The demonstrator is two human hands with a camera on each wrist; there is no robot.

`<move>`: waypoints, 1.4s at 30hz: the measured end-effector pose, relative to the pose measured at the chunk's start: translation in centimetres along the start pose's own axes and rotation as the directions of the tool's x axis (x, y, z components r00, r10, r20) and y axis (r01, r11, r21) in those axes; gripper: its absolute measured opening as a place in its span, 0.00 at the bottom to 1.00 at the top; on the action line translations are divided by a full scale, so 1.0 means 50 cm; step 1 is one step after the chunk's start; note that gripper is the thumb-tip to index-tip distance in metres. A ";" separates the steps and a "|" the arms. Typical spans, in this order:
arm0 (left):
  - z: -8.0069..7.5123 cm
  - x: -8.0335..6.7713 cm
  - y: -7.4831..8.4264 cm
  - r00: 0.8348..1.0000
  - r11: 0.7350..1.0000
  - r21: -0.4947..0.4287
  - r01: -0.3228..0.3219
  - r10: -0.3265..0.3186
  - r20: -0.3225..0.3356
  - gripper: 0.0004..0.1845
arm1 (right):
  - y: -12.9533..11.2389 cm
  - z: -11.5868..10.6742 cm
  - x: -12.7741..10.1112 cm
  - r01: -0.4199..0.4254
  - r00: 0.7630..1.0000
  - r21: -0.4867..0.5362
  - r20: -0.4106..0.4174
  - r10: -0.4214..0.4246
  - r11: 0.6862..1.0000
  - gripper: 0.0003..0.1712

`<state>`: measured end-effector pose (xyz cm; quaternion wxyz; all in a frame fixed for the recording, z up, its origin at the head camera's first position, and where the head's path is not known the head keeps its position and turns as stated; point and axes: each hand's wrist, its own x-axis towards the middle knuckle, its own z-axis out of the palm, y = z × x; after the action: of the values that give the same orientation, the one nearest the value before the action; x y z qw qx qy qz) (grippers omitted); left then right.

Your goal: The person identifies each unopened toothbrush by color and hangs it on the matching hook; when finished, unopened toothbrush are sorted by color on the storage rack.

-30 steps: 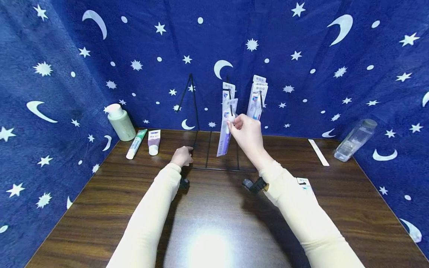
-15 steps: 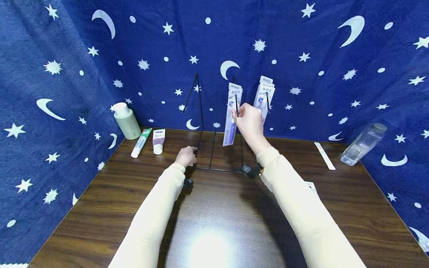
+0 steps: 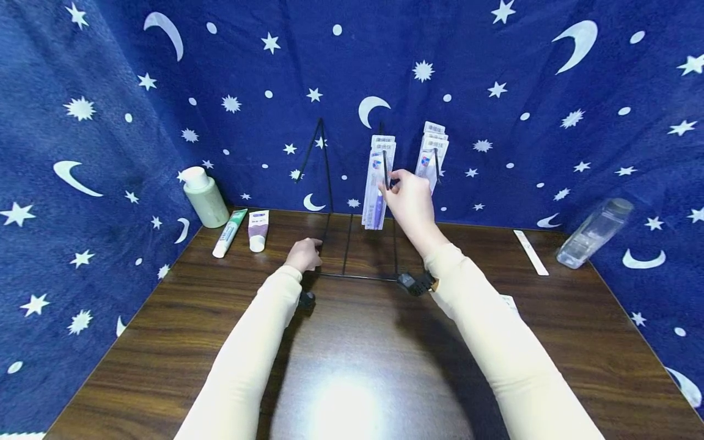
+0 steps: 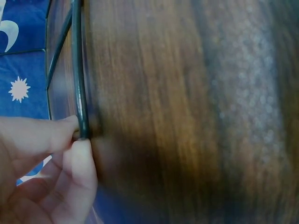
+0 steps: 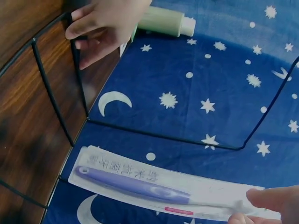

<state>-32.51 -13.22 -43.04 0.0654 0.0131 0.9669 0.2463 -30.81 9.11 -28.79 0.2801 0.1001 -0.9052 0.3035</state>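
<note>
A dark wooden worktop (image 3: 165, 342) fills the near scene, walled on three sides by blue cloth (image 3: 495, 73) printed with white moons and stars. At the far middle stands a thin black wire rack (image 3: 352, 244), its flat base on the wood and its hooks rising in front of the cloth.

Your left hand (image 3: 304, 254) rests at the rack's near left corner, thumb and forefinger pinched on the base wire (image 4: 80, 93), seemingly to steady the light frame. Your right hand (image 3: 411, 198) is raised at the middle hook, fingers (image 5: 271, 198) pinching the top of a packaged toothbrush (image 3: 376, 189) with a purple handle; the pack hangs straight down beside others on that hook. A second bunch of packs (image 3: 431, 156) hangs from the hook just to the right.

At the far left lie a pale green bottle (image 3: 203, 197), a green-and-white tube (image 3: 229, 232) and a purple-and-white tube (image 3: 256, 230). At the far right a clear bottle (image 3: 594, 232) leans on the cloth, a white strip (image 3: 530, 252) near it.
</note>
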 end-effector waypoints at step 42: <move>-0.008 -0.011 0.001 0.999 0.999 -0.005 -0.042 0.042 -0.002 0.31 | 0.327 -0.218 -0.333 -0.061 0.944 -0.253 0.300 0.138 0.966 0.08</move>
<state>-32.04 -13.42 -42.60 0.0593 0.0330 0.9659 0.2501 -17.99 28.90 -39.12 0.1265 0.0664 -0.9721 0.1859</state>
